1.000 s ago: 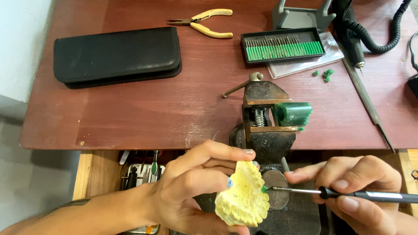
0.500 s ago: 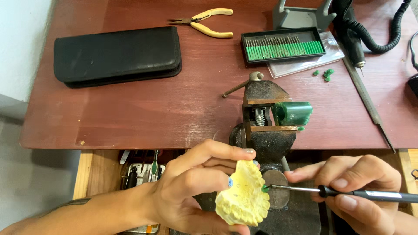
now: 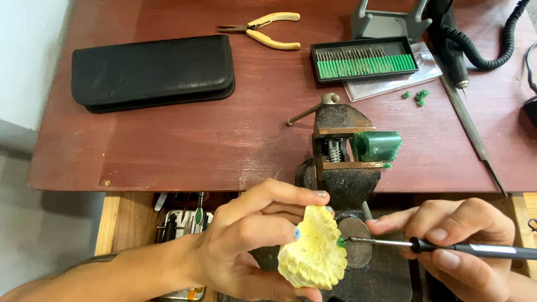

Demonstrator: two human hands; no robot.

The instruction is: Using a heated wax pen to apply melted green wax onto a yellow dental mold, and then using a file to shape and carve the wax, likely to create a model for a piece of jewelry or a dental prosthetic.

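Observation:
My left hand (image 3: 246, 240) grips a pale yellow plaster dental cast (image 3: 313, 256) below the table's front edge. My right hand (image 3: 464, 237) holds a thin black-handled metal tool (image 3: 447, 247) level, its tip carrying a small green blob that touches the cast's right side. Just above the cast, a rusty bench vise (image 3: 341, 154) is clamped to the table edge, with a green wax block (image 3: 379, 145) in its jaws.
On the reddish wooden table (image 3: 168, 140) lie a black zip case (image 3: 154, 71), yellow-handled pliers (image 3: 268, 29), a black tray of green-shanked burs (image 3: 363, 59), green wax bits (image 3: 417, 96), a long metal file (image 3: 472, 134) and a rotary handpiece with coiled cord (image 3: 456, 53). An open drawer (image 3: 179, 218) holds tools.

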